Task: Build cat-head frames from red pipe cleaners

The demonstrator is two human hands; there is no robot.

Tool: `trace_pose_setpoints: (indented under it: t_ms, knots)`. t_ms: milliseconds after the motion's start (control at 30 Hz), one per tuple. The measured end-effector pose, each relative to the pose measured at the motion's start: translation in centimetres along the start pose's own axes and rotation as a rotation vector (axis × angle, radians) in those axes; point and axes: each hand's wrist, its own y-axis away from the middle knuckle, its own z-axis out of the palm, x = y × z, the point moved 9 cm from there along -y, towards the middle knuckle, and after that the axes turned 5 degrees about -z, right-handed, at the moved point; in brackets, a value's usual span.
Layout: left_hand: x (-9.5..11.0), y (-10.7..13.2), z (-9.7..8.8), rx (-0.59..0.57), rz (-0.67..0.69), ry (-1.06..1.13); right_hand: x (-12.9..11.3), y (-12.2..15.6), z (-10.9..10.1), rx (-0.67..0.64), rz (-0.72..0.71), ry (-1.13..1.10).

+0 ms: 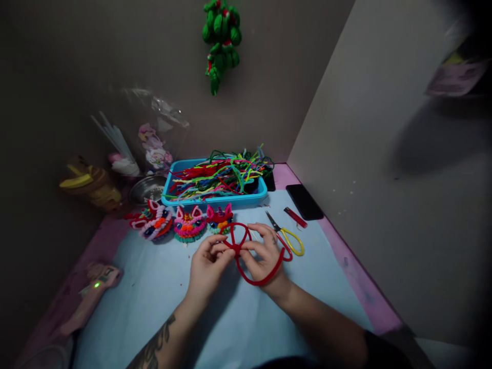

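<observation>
Both hands meet over the light blue mat (161, 287) near its middle. My left hand (207, 266) pinches a red pipe cleaner (253, 281) where its strands cross. My right hand (263, 253) grips the same red pipe cleaner, which loops up above the fingers and curves down below the wrist. Just behind the hands lie three fuzzy unicorn-faced pieces (188, 223) in a row.
A blue tray (215, 201) full of mixed coloured pipe cleaners stands at the back. Yellow-handled scissors (288, 237), a red lighter (295, 217) and a black phone (304, 201) lie to the right. A pink glue gun (94, 287) with a green light rests at the left. A green ornament (221, 41) hangs on the wall.
</observation>
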Motion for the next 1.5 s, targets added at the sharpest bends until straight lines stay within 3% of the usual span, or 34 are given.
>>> trace_pose_setpoints:
  t_ms: [133,300,433,667,900,1000,1267,1500]
  knots:
    - [0.1,0.3,-0.5,0.055,0.042,-0.077,1.0,0.4,0.8,-0.044,0.114,-0.102]
    - [-0.2,0.4,-0.4,0.038,0.051,-0.119,2.6,1.2,2.4,-0.167,0.347,-0.258]
    - [-0.3,0.3,-0.1,0.028,0.054,-0.135,3.1,1.5,3.2,-0.242,0.437,-0.312]
    - [-0.3,0.1,-0.5,0.066,-0.025,-0.021,3.2,1.4,2.7,-0.239,0.408,-0.246]
    - [-0.5,0.1,-0.7,0.091,-0.065,0.061,1.0,1.2,2.1,-0.212,0.176,-0.174]
    - [-0.3,0.1,-0.5,0.075,-0.047,0.035,0.6,1.0,1.4,-0.146,0.143,-0.164]
    - [-1.1,0.2,1.4,-0.118,-0.080,-0.057,3.9,1.2,0.6,-0.055,0.384,-0.251]
    - [-0.8,-0.1,1.2,-0.136,-0.069,-0.087,4.9,0.9,1.8,-0.179,0.457,-0.322]
